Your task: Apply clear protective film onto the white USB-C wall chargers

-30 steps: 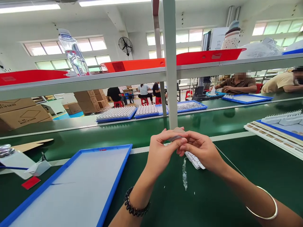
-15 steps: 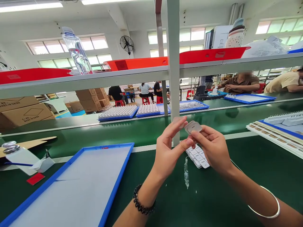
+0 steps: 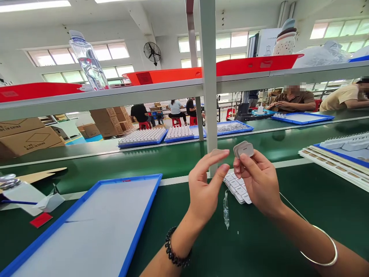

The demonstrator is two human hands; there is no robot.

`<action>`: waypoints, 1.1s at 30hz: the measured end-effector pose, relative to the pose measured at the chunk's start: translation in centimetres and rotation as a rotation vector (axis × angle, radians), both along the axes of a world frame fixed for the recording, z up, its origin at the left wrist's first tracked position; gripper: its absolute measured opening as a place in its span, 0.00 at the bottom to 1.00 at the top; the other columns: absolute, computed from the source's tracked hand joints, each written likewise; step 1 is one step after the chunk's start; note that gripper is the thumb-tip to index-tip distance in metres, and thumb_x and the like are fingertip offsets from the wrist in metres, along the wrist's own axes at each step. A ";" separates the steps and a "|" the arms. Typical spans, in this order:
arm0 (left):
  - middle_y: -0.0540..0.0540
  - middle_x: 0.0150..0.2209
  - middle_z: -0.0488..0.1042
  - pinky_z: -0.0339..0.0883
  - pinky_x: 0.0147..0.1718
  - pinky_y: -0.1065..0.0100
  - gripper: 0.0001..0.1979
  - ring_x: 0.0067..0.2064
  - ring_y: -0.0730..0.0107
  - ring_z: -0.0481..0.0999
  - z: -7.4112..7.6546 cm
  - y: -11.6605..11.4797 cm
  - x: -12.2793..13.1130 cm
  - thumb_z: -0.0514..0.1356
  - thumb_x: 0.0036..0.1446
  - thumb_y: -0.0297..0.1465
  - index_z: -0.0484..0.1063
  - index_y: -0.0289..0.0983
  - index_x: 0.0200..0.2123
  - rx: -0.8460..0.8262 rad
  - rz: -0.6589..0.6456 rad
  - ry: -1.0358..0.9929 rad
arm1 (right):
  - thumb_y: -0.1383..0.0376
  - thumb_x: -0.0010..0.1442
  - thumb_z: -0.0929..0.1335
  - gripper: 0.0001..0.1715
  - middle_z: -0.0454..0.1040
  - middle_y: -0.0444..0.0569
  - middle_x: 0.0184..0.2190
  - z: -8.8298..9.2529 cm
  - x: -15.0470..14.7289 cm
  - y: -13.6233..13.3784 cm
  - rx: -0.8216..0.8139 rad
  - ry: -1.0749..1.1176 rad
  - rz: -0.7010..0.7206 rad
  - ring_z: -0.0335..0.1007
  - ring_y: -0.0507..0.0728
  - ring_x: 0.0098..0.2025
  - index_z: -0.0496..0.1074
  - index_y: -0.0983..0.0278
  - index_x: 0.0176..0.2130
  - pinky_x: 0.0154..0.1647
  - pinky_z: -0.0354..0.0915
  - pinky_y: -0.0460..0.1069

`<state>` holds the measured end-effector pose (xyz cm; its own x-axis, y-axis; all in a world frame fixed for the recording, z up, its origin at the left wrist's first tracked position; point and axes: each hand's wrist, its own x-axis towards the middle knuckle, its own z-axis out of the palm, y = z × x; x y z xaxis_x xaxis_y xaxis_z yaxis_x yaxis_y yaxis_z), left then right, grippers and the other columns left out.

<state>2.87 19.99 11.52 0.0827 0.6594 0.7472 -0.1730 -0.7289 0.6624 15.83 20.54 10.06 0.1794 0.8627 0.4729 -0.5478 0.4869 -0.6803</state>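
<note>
My right hand pinches a small pale rounded-square plastic part between thumb and fingertips, raised above the green table. My left hand hovers just left of it, index finger and thumb extended and apart, with a thin clear film stuck at the fingertip. Below the hands lies a white tray of small parts and a crumpled clear film strip. A large blue-rimmed tray with a pale inside sits at the left.
A grey upright post rises just behind my hands, carrying a shelf with red trays and a water bottle. Blue trays of white parts sit beyond. Stacked sheets and a blue tray lie right. Other people sit at far benches.
My hands, joined on the part a second ago, have separated. The right hand lifted the part up and right; the left hand drew away with the peeled film.
</note>
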 end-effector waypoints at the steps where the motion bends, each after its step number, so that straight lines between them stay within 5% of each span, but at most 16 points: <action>1: 0.47 0.50 0.79 0.66 0.58 0.64 0.11 0.55 0.65 0.75 0.0 0.1 -0.1 0.64 0.61 0.27 0.80 0.44 0.47 -0.021 0.012 -0.001 | 0.61 0.58 0.76 0.07 0.75 0.43 0.25 -0.1 0.0 0.0 0.000 -0.006 -0.014 0.67 0.48 0.25 0.78 0.61 0.34 0.26 0.66 0.42; 8: 0.49 0.49 0.80 0.68 0.57 0.67 0.10 0.54 0.65 0.76 0.0 -0.1 0.1 0.65 0.60 0.29 0.81 0.44 0.46 -0.084 -0.085 0.060 | 0.60 0.60 0.75 0.06 0.74 0.42 0.25 -0.8 -0.4 0.0 0.017 -0.077 -0.065 0.68 0.49 0.25 0.78 0.59 0.36 0.27 0.67 0.43; 13: 0.46 0.52 0.78 0.65 0.60 0.60 0.09 0.57 0.58 0.74 -0.3 -0.2 0.3 0.65 0.61 0.31 0.81 0.43 0.45 -0.194 -0.177 0.074 | 0.59 0.57 0.76 0.08 0.75 0.42 0.28 -0.7 -0.5 0.0 0.003 -0.079 -0.017 0.67 0.49 0.25 0.79 0.57 0.38 0.26 0.66 0.44; 20: 0.45 0.58 0.73 0.66 0.56 0.62 0.08 0.57 0.58 0.73 -0.1 -0.2 0.2 0.62 0.62 0.31 0.82 0.42 0.43 -0.277 -0.258 0.117 | 0.60 0.53 0.78 0.09 0.74 0.43 0.26 -1.7 -1.0 0.3 -0.015 -0.132 0.072 0.66 0.50 0.26 0.79 0.60 0.34 0.25 0.66 0.44; 27: 0.41 0.51 0.76 0.65 0.25 0.74 0.10 0.47 0.60 0.77 -0.8 1.6 -0.2 0.63 0.60 0.36 0.82 0.39 0.40 -0.348 -0.146 0.066 | 0.61 0.59 0.74 0.10 0.77 0.47 0.33 -2.0 -1.5 0.6 -0.043 -0.286 0.158 0.70 0.52 0.31 0.78 0.61 0.42 0.32 0.69 0.47; 33: 0.43 0.39 0.79 0.69 0.42 0.68 0.11 0.44 0.63 0.75 0.2 3.8 -2.4 0.64 0.57 0.37 0.83 0.37 0.35 -0.229 0.136 0.080 | 0.60 0.62 0.68 0.24 0.79 0.52 0.40 -1.3 -0.8 2.6 -0.113 -0.727 0.054 0.76 0.56 0.39 0.66 0.64 0.56 0.35 0.71 0.49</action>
<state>0.42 23.83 11.72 0.0347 0.8197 0.5718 -0.0242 -0.5713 0.8204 15.06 23.12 8.72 -0.1894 0.9121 0.3637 0.0389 0.3771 -0.9254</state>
